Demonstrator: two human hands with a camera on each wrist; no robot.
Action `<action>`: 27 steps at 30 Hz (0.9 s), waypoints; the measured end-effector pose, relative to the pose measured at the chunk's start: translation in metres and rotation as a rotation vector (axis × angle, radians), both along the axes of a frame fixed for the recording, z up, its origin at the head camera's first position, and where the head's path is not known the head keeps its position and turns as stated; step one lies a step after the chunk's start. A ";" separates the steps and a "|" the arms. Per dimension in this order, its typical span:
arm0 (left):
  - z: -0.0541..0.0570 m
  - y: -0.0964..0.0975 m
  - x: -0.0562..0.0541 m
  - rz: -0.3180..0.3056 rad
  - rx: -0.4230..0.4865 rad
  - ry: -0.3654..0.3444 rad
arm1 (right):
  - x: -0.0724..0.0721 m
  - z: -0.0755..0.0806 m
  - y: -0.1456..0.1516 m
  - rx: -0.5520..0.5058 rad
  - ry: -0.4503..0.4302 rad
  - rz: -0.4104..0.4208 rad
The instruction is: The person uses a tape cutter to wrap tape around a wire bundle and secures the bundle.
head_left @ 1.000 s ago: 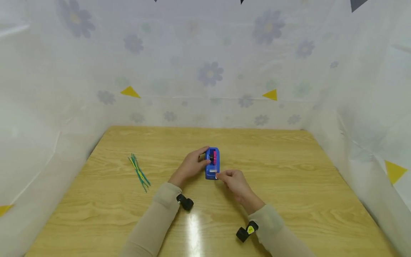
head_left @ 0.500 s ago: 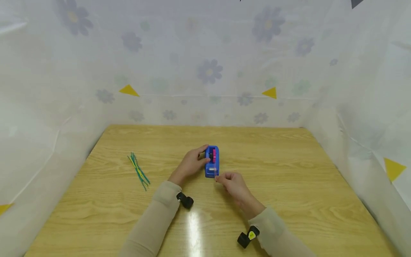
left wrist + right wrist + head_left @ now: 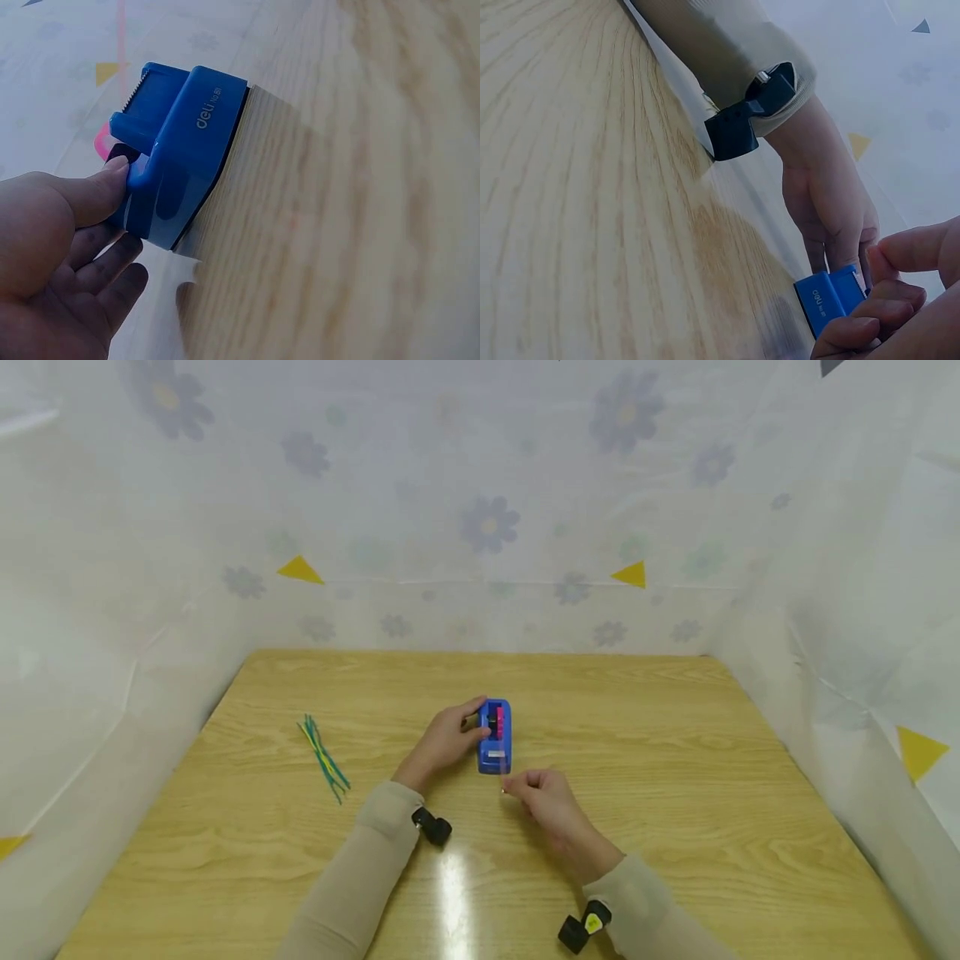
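Observation:
A blue tape dispenser (image 3: 493, 766) stands on the wooden table, a pink core (image 3: 501, 723) inside it. My left hand (image 3: 444, 745) grips its rear left side; in the left wrist view the thumb presses near the black hub, behind the serrated blade of the blue dispenser (image 3: 187, 142). Between thumb and forefinger my right hand (image 3: 553, 803) pinches the end of a clear tape strip (image 3: 121, 41). That strip runs from the dispenser's front toward me. The right wrist view shows my right fingers (image 3: 911, 251) in front of the dispenser, partly covering it.
Several thin green and yellow strands (image 3: 324, 758) lie in a loose bundle on the left of the table (image 3: 645, 718). White flower-printed sheeting (image 3: 420, 510) closes off the back and both sides. Black cameras sit on both wrists.
My right hand has moved back from the dispenser toward me, drawing out a longer strip of tape. The left hand keeps its grip, and the dispenser stays in place.

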State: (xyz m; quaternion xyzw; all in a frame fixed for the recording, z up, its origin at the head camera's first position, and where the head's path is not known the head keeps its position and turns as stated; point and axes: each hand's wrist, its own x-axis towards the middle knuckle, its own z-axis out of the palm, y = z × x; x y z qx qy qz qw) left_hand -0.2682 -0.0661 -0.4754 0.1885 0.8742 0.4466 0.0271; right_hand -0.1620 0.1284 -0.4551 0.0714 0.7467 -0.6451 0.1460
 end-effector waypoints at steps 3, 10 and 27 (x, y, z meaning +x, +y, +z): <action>-0.001 0.000 0.001 -0.001 0.024 -0.007 | 0.005 0.002 0.000 0.010 -0.005 0.001; -0.005 0.000 0.001 -0.007 0.071 -0.005 | 0.016 0.005 0.000 0.001 -0.003 0.007; -0.001 -0.001 0.001 0.004 0.057 -0.029 | 0.030 0.008 0.000 -0.015 -0.035 0.032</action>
